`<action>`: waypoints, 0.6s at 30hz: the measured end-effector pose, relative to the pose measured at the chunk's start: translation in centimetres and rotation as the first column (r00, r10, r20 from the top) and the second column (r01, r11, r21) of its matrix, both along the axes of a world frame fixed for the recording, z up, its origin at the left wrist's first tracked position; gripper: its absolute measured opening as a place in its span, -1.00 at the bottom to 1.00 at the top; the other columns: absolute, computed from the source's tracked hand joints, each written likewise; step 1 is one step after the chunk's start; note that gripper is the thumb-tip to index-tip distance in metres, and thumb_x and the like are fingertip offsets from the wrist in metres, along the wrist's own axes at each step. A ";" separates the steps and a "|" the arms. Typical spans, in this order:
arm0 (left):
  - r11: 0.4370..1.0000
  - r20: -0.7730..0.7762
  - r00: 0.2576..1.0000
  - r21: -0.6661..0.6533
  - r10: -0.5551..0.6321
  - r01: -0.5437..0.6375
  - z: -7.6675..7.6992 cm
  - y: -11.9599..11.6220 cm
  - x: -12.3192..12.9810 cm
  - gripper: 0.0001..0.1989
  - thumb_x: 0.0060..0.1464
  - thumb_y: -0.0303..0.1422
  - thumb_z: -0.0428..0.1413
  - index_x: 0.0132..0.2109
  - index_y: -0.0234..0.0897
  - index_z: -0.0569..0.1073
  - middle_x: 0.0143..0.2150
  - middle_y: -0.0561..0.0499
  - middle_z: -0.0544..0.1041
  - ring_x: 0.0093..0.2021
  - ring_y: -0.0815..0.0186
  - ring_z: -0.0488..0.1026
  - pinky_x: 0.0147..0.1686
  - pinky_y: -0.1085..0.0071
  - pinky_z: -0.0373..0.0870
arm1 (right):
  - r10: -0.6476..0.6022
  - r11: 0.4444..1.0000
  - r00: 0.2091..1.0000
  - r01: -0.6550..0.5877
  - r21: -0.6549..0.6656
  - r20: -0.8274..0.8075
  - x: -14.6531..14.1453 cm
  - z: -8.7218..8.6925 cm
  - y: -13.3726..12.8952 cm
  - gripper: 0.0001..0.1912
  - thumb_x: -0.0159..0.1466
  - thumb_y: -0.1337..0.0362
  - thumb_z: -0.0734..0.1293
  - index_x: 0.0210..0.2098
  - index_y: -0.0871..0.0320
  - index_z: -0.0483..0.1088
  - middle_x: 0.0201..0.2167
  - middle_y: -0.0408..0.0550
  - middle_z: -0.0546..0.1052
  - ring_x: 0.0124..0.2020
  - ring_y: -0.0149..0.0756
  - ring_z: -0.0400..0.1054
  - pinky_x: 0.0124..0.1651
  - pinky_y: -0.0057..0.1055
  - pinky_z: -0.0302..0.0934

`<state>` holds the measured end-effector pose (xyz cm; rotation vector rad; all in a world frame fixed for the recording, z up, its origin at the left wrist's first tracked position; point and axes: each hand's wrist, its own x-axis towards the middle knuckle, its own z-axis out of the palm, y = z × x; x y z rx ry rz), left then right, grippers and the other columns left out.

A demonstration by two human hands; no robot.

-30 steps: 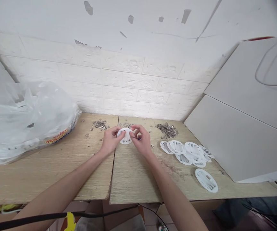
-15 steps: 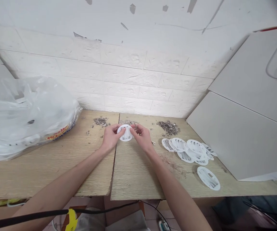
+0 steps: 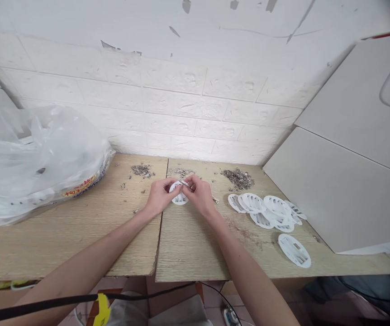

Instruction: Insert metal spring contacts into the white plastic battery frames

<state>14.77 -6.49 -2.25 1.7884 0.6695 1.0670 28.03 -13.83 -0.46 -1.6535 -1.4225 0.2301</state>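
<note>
My left hand [image 3: 161, 194] is closed on the edge of a round white card [image 3: 180, 199], thumb on its face. The card is held up over the table with dark markings on it. In my right hand [image 3: 198, 194] is a thin metal tool [image 3: 185, 184] that looks like tweezers; its tip lies across the upper part of the card. Fingers partly hide the card and the tool. Small metal pieces lie behind my hands in a left pile [image 3: 142, 170], a thin middle spread [image 3: 182, 172] and a larger right pile [image 3: 238, 179].
Several round white cards [image 3: 254, 203] overlap on the right of the table, and a single card [image 3: 294, 250] lies nearer the front edge. A full clear plastic bag [image 3: 45, 158] stands at left. Grey-white panels [image 3: 347, 194] lean at right. A black cable [image 3: 147, 296] crosses below.
The metal tool's tip has come down across the top of the card. My right hand has turned and moved closer to my left, and the card sits slightly lower and further right.
</note>
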 end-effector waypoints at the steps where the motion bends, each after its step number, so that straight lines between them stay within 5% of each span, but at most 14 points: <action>1: 1.000 -0.003 1.000 0.000 -0.003 0.003 0.0 0.0 0.0 -0.76 -0.05 -0.26 0.18 -0.28 -0.34 0.56 -0.40 0.00 0.56 -0.42 0.33 0.44 -0.43 0.46 0.33 | -0.003 1.000 1.000 0.004 -0.005 0.009 0.0 0.0 0.0 -0.88 0.13 0.24 0.30 -0.34 0.14 0.38 -0.51 -0.18 0.44 -0.51 -0.41 0.23 -0.45 -0.51 0.02; 8: 0.998 -0.034 0.998 -0.037 -0.045 0.044 0.2 -0.1 0.1 -0.77 -0.03 -0.27 0.16 -0.26 -0.33 0.55 -0.39 0.00 0.55 -0.41 0.33 0.42 -0.43 0.46 0.31 | -0.013 0.998 0.993 0.020 -0.057 0.116 0.0 0.2 -0.1 -0.91 0.14 0.30 0.31 -0.32 0.14 0.35 -0.48 -0.17 0.44 -0.47 -0.38 0.26 -0.40 -0.48 0.03; 13: 0.992 -0.044 0.997 0.116 0.061 -0.055 0.6 -0.2 0.1 -0.86 -0.06 -0.32 0.17 -0.34 -0.29 0.55 -0.38 0.00 0.47 -0.38 0.34 0.38 -0.41 0.46 0.29 | 0.002 1.000 0.994 0.000 -0.024 0.106 -0.2 0.0 -0.1 -0.82 0.18 0.30 0.28 -0.20 0.12 0.32 -0.55 -0.22 0.39 -0.53 -0.38 0.23 -0.42 -0.49 0.03; 18: 0.991 -0.042 0.996 0.115 0.072 -0.067 0.5 -0.1 0.2 -0.87 -0.09 -0.37 0.16 -0.34 -0.27 0.57 -0.39 0.02 0.40 -0.39 0.35 0.35 -0.42 0.46 0.28 | 0.023 1.000 0.998 -0.023 -0.011 0.059 -0.1 -0.4 0.1 -0.88 0.13 0.32 0.28 -0.30 0.11 0.30 -0.55 -0.23 0.39 -0.52 -0.38 0.24 -0.42 -0.49 0.03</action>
